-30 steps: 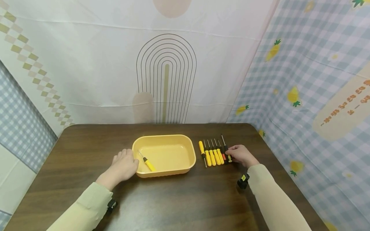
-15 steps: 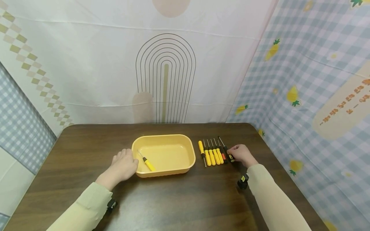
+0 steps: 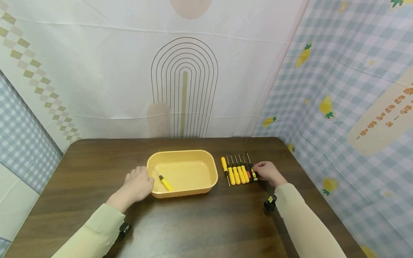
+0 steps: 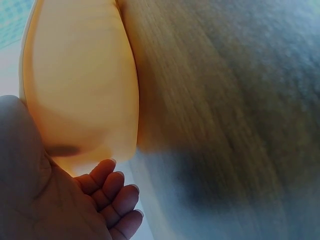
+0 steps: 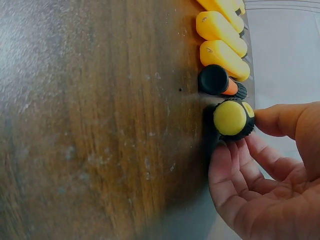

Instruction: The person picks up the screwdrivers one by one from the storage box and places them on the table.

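Observation:
In the head view, my left hand [image 3: 137, 184] holds the left end of a yellow plastic tray [image 3: 209, 188]. The left wrist view shows the thumb side up by the tray's rim and curled fingers [image 4: 122, 200] at its end wall. A screwdriver with a yellow-and-black handle [image 3: 166, 183] lies slanted inside the tray. On the right, my right hand [image 3: 267, 171] pinches a black screwdriver [image 5: 230, 118] with a yellow end cap, thumb on one side and fingers on the other. Its handle lies low over the table, shaft pointing to the back.
Left of the held screwdriver lies a row of several yellow-handled screwdrivers [image 3: 237, 176] and a black-and-orange one [image 3: 248, 174]. The leftmost screwdriver [image 3: 224, 164] points the opposite way. A patterned cloth wall [image 3: 184, 89] stands behind the brown table [image 3: 193, 225].
The black screwdriver in my right hand swung its tip leftward, then back toward straight, and its handle has shifted slightly left to the row. My left hand and the tray have stayed put.

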Demonstrator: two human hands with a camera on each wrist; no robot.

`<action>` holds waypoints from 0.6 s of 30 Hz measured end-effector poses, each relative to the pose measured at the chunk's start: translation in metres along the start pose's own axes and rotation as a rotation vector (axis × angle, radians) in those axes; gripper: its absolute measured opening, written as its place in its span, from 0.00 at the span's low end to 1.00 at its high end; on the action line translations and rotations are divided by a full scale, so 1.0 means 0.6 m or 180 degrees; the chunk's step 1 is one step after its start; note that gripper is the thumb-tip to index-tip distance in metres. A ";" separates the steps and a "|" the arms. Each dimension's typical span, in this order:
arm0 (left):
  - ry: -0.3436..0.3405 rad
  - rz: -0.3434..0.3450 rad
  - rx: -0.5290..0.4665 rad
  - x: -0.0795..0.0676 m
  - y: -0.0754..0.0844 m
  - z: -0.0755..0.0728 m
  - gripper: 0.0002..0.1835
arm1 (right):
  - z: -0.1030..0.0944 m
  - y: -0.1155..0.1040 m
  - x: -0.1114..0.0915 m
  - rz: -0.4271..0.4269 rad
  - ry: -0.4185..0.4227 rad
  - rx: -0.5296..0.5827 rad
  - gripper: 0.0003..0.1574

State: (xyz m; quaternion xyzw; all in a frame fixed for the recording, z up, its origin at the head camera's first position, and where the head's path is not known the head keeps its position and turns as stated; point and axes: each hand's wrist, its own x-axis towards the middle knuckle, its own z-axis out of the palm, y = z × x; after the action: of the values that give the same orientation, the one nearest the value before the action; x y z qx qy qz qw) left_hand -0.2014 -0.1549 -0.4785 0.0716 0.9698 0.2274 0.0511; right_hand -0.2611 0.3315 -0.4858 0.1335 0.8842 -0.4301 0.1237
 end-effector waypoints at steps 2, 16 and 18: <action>-0.0004 -0.0005 0.0000 0.000 0.000 0.000 0.17 | 0.000 0.000 0.000 -0.0018 -0.0009 0.0006 0.21; -0.0021 -0.0011 -0.0007 0.000 0.000 -0.001 0.19 | 0.004 -0.001 -0.003 -0.0091 -0.0035 -0.0053 0.22; -0.0005 0.0000 0.0000 0.001 -0.001 0.000 0.18 | 0.004 -0.001 -0.004 -0.0108 -0.0050 -0.0056 0.22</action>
State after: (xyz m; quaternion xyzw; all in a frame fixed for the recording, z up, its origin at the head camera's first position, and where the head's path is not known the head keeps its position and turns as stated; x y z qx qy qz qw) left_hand -0.2020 -0.1553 -0.4789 0.0717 0.9698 0.2273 0.0519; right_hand -0.2589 0.3291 -0.4859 0.1140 0.8891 -0.4254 0.1245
